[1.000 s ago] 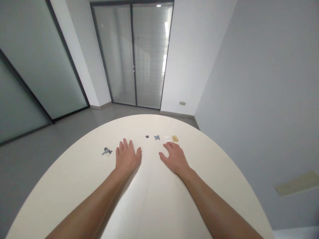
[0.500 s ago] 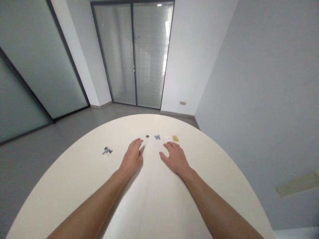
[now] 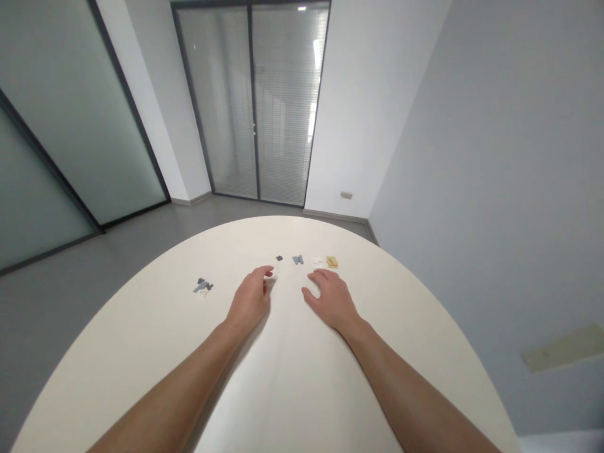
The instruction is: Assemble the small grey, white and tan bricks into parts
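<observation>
My left hand [image 3: 251, 294] rests on the white table [image 3: 292, 390] with its fingers curled loosely and a gap beside the thumb; I see nothing held in it. Opposite, my right hand [image 3: 333, 297] lies with thumb and fingers apart, holding nothing. Just beyond the hands is a row of small flat pieces: a dark piece [image 3: 279, 258], a blue-grey piece [image 3: 297, 260], a white piece [image 3: 317, 261] and a yellow piece [image 3: 332, 262]. The white and yellow ones are closest to my right fingertips. Their exact kind is too small to make out.
Left of my left hand lies a small cluster of dark, grey and white pieces [image 3: 202, 287]. The round table edge curves around the far side. Beyond stand a glazed door with blinds [image 3: 283, 113], frosted panels [image 3: 66, 113] and a grey wall [image 3: 509, 176].
The fingers of my left hand have curled in slightly and drawn back a little toward me. My right hand and the pieces look unmoved.
</observation>
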Demonstrator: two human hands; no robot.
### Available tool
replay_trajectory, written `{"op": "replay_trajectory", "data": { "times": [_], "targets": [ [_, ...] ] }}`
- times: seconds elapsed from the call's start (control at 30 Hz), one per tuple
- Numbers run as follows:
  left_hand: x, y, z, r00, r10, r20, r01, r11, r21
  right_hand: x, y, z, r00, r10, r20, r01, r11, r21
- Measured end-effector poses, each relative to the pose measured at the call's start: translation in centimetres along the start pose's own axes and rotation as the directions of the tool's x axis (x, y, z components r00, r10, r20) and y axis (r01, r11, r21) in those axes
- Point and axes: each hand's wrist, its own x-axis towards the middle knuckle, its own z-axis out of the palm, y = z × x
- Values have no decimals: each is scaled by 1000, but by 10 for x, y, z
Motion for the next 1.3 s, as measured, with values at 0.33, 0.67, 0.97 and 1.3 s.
{"op": "replay_trajectory", "data": {
  "times": [0.33, 0.67, 0.97, 1.3],
  "targets": [
    [-7, 16, 8, 977, 160, 142, -126, 967, -222, -5, -17, -6, 978, -210, 5, 204, 957, 204],
    [-7, 20, 7, 969, 221, 107, -197, 960, -201, -3, -19, -9, 979, -196, 56, 170, 937, 305],
    [-10, 30, -4, 987, 98, 129, -96, 995, -19, -3, -17, -8, 996, -83, 20, 72, 940, 333],
    [-10, 32, -6, 980, 146, 135, -146, 989, -3, -2, -16, -7, 995, -100, -14, 98, 924, 369]
  ]
}}
